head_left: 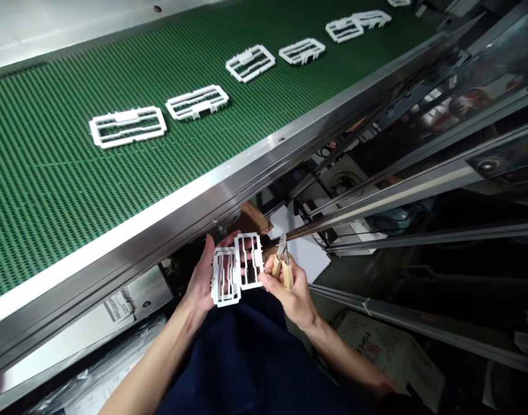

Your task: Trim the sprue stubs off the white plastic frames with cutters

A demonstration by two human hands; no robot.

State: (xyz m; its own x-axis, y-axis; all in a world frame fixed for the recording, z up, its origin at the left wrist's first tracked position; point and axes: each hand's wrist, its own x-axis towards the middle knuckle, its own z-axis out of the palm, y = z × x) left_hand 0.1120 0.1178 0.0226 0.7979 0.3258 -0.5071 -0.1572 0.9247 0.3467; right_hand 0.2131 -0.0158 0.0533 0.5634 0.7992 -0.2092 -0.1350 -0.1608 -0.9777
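Note:
In front of my body, below the conveyor's edge, my left hand (202, 279) holds a small stack of white plastic frames (226, 291) with slatted openings. Another white plastic frame (240, 262) overlaps that stack on its right side, and its right edge meets the fingers of my right hand (294, 294). That hand also grips a pair of cutting pliers (283, 262) with yellowish handles, jaws pointing up and away. The fingers of my left hand lie partly hidden behind the frames.
Several more white frames (128, 127) lie in a loose row on the green conveyor belt (117, 190). A metal rail (195, 196) borders it. At right run metal bars (398, 196) of machinery. Low down sit a cardboard box (254, 218) and a printed white sack (389, 351).

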